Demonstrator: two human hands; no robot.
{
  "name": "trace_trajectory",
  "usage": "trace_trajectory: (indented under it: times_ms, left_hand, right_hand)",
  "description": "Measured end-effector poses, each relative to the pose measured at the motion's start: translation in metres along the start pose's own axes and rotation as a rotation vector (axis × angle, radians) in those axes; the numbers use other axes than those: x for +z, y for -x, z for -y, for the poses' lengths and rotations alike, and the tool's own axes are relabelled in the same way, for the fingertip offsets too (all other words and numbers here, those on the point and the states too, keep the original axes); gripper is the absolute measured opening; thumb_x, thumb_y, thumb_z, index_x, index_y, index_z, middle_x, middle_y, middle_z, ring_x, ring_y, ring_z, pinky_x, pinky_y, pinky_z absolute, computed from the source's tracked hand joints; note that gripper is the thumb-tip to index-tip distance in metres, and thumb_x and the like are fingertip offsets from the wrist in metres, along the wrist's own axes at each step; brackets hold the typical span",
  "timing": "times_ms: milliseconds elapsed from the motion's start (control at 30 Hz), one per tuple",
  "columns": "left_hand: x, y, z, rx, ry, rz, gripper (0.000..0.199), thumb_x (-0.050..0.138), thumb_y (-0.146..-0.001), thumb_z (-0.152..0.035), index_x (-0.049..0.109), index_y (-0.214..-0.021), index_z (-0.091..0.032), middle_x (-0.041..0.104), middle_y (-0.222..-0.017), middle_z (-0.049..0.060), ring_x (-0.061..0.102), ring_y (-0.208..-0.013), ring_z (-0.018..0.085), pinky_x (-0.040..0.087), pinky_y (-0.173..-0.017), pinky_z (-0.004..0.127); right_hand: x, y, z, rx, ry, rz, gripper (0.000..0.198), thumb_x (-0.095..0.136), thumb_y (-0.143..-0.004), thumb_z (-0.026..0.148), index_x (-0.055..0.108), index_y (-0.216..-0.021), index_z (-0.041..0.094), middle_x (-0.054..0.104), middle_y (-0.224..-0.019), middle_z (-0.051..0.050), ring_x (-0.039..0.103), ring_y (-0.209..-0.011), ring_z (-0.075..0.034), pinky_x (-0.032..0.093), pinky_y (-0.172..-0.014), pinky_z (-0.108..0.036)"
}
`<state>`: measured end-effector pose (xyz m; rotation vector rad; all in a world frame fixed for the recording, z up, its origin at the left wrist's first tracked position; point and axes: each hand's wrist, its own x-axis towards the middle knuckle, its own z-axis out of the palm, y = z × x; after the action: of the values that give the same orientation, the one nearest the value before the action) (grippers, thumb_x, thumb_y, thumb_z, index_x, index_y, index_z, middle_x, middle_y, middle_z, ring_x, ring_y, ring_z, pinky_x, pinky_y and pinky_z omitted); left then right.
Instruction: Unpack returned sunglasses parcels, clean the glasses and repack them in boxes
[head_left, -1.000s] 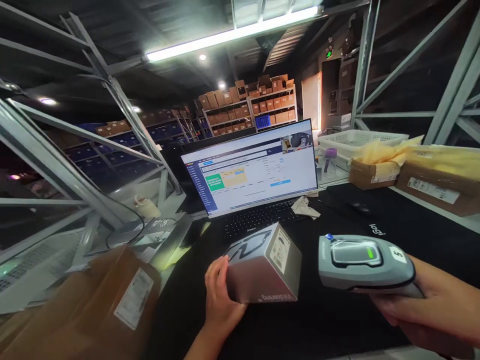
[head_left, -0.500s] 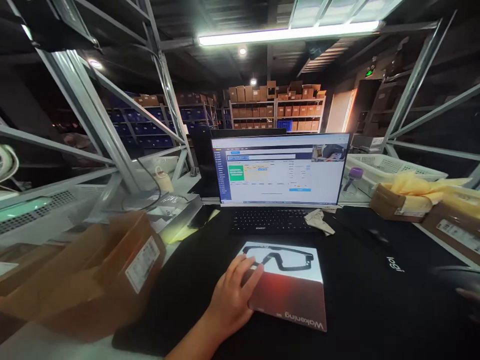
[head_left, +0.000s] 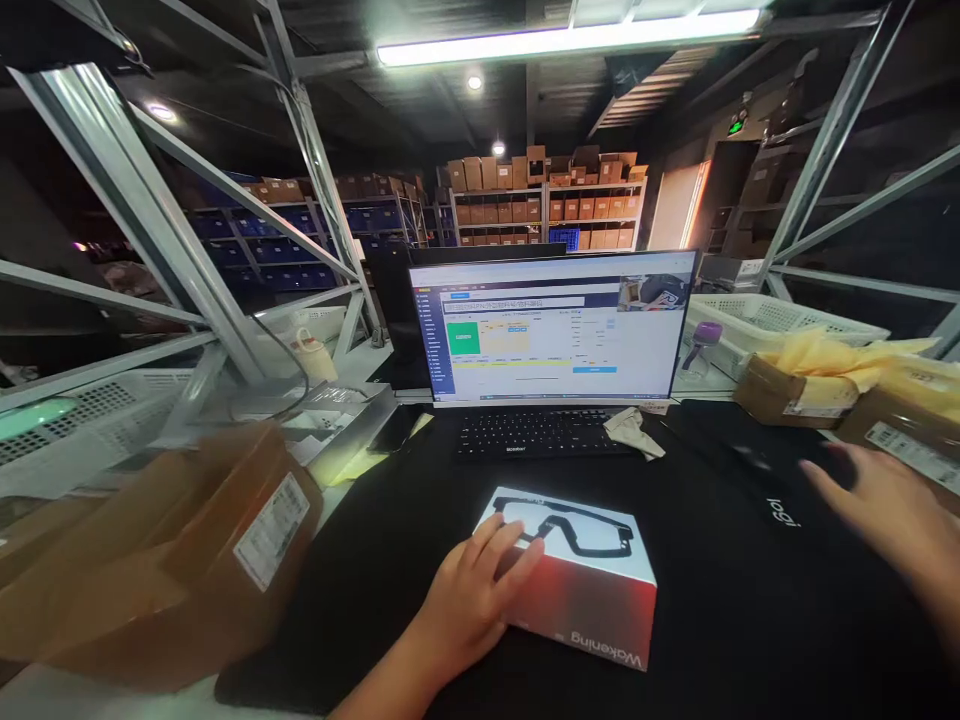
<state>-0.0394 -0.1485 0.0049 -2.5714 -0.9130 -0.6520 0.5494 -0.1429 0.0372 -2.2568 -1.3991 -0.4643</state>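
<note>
A white and red box (head_left: 574, 590) lies on the black desk mat, with dark goggles pictured on its top and upside-down "Wakening" lettering on its front side. My left hand (head_left: 480, 580) grips the box's left end, fingers over the top and front. At the right, my right hand (head_left: 892, 505) is slightly blurred, holding nothing, its fingers apart above the mat. A dark computer mouse (head_left: 750, 458), also smeared, is to the left of that hand, apart from it.
Behind the box stand a black keyboard (head_left: 536, 434) with a crumpled paper (head_left: 634, 432) on its right end, and a lit monitor (head_left: 517, 370). An open cardboard box (head_left: 225, 540) sits at left. Small cartons (head_left: 795, 402) with yellow packing material and white baskets (head_left: 780, 330) line the right.
My right hand has come in from the right edge towards the mouse. The box has tipped so its front side shows more, left hand still on it. The screen's content has changed.
</note>
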Motion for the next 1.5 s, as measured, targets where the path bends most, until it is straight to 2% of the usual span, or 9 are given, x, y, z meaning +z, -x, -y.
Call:
trace_trajectory:
  times_ms: [133,267,400,533,667,833,1000,1233,1500]
  left_hand:
    - [-0.004,-0.002,-0.001,0.011,-0.029,-0.001,0.096,0.058,-0.066,-0.007,0.032,-0.155,-0.028,0.047,-0.149,0.011,0.038,-0.141,0.034,0.053,-0.093,0.04]
    - [-0.007,-0.004,-0.001,0.016,-0.034,0.012,0.099,0.062,-0.061,-0.007,0.034,-0.154,-0.028,0.049,-0.149,0.009,0.037,-0.141,0.033,0.052,-0.095,0.04]
    - [-0.006,-0.003,0.0,0.014,-0.052,0.022,0.102,0.063,-0.056,-0.006,0.037,-0.152,-0.028,0.048,-0.151,0.007,0.036,-0.141,0.032,0.052,-0.096,0.039]
    - [-0.005,0.0,0.0,0.018,-0.061,0.046,0.1,0.064,-0.057,-0.007,0.039,-0.151,-0.028,0.045,-0.153,0.007,0.034,-0.142,0.033,0.052,-0.096,0.038]
    - [-0.007,-0.001,0.0,0.025,-0.063,0.04,0.098,0.066,-0.059,-0.01,0.038,-0.151,-0.028,0.046,-0.152,0.008,0.033,-0.142,0.033,0.052,-0.096,0.038]
    - [-0.011,-0.004,0.0,0.04,-0.073,0.023,0.1,0.066,-0.055,-0.008,0.04,-0.149,-0.028,0.048,-0.149,0.008,0.036,-0.14,0.033,0.053,-0.093,0.037]
    - [-0.013,-0.005,0.0,0.049,-0.087,0.021,0.095,0.068,-0.058,-0.009,0.043,-0.148,-0.026,0.047,-0.15,0.008,0.038,-0.139,0.034,0.054,-0.09,0.037]
    - [-0.015,-0.008,-0.001,0.045,-0.069,-0.015,0.089,0.067,-0.064,-0.01,0.043,-0.148,-0.028,0.049,-0.148,0.007,0.04,-0.138,0.032,0.053,-0.09,0.035]
    - [-0.017,-0.008,0.0,0.049,-0.055,0.017,0.097,0.066,-0.061,-0.009,0.036,-0.152,-0.027,0.048,-0.149,0.009,0.038,-0.139,0.034,0.052,-0.094,0.037]
  right_hand:
    - [0.054,-0.031,0.032,-0.066,-0.068,0.066,0.065,0.04,-0.091,0.058,0.054,-0.135,0.012,0.054,-0.133,-0.02,0.05,-0.125,-0.031,0.041,-0.105,-0.041]
    - [0.098,-0.036,0.028,0.009,-0.112,0.053,0.068,0.041,-0.088,0.058,0.056,-0.132,0.008,0.054,-0.131,-0.024,0.052,-0.125,-0.036,0.043,-0.104,-0.046]
    - [0.125,-0.037,0.014,-0.009,-0.182,0.011,0.071,0.042,-0.085,0.062,0.056,-0.132,0.01,0.056,-0.127,-0.024,0.051,-0.127,-0.038,0.045,-0.106,-0.047]
    - [0.142,-0.044,0.009,-0.112,-0.21,0.021,0.061,0.05,-0.08,0.053,0.058,-0.13,0.019,0.056,-0.128,-0.02,0.053,-0.127,-0.035,0.046,-0.105,-0.044]
    - [0.145,-0.044,0.004,-0.173,-0.183,0.05,0.053,0.048,-0.084,0.048,0.062,-0.127,0.022,0.056,-0.13,-0.016,0.056,-0.123,-0.032,0.048,-0.102,-0.042]
    - [0.139,-0.038,-0.001,-0.157,-0.116,0.064,0.054,0.044,-0.087,0.051,0.062,-0.13,0.024,0.054,-0.134,-0.012,0.059,-0.115,-0.029,0.052,-0.097,-0.046]
    - [0.134,-0.036,0.002,-0.148,-0.077,0.082,0.055,0.04,-0.092,0.058,0.063,-0.131,0.026,0.054,-0.135,-0.012,0.059,-0.114,-0.029,0.054,-0.094,-0.046]
    - [0.13,-0.035,0.006,-0.159,-0.048,0.085,0.053,0.04,-0.094,0.056,0.061,-0.134,0.027,0.05,-0.138,-0.011,0.058,-0.116,-0.027,0.053,-0.096,-0.044]
    - [0.129,-0.033,0.009,-0.152,-0.045,0.082,0.051,0.04,-0.094,0.056,0.062,-0.131,0.029,0.049,-0.138,-0.01,0.058,-0.117,-0.027,0.052,-0.099,-0.043]
